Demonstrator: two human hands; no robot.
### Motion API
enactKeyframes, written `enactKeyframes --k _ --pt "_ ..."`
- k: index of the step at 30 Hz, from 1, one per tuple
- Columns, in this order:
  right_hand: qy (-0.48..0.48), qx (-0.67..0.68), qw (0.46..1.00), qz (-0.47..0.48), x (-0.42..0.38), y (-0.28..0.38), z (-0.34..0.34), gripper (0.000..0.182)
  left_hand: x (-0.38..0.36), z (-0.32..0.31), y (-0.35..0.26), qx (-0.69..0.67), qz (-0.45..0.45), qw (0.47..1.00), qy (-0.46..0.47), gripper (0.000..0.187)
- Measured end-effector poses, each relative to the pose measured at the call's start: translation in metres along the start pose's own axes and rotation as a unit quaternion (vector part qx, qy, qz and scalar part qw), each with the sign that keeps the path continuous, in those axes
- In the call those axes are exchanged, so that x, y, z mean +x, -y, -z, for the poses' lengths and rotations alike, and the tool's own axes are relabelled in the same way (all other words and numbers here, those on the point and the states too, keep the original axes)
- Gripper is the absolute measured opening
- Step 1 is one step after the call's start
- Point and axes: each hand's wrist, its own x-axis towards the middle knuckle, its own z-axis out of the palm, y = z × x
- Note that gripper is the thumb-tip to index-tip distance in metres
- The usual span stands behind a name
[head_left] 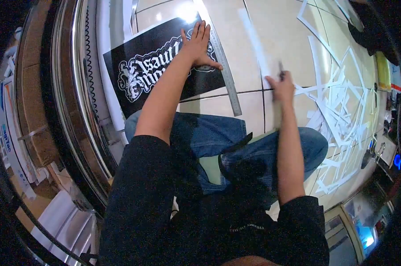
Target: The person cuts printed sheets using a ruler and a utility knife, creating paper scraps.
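My left hand [198, 48] lies flat with fingers spread over a black sheet [200, 84] printed with white ornate lettering. Its thumb reaches onto a metal ruler [229, 82] along the sheet's right edge. To the right, over the tiles, my right hand [283, 88] is blurred by motion and closed around a slim dark tool that looks like a cutter knife [280, 67]. A blurred white strip [253, 42] stretches up and left from near the right thumb; whether that hand grips it too, I cannot tell.
Many white offcut strips [340, 111] lie heaped on the tiled floor [249, 104] at right. My bent legs in jeans [209, 133] are just below the sheet. Long metal rails [74, 66] run along the left side, with cardboard [34, 97] beyond. Dark fabric [371, 26] shows at upper right.
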Motion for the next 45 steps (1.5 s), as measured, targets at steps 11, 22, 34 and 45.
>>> enactKeyframes --k 11,22,34,45 --pt "-0.042 -0.041 0.997 -0.053 -0.010 -0.003 0.051 0.057 0.000 -0.004 0.000 -0.015 -0.001 1.000 -0.011 0.167" --pt "0.021 0.010 0.996 0.087 -0.109 0.061 -0.033 0.052 -0.064 -0.027 -0.037 -0.168 0.363 0.899 -0.178 0.114" --pt "0.073 0.000 0.997 0.041 -0.065 0.006 0.004 0.032 -0.041 -0.012 -0.024 -0.050 0.036 0.996 -0.058 0.140" --pt "0.044 0.118 0.980 0.151 -0.096 0.042 -0.038 0.030 -0.074 0.017 0.055 0.015 -0.106 0.992 0.065 0.156"
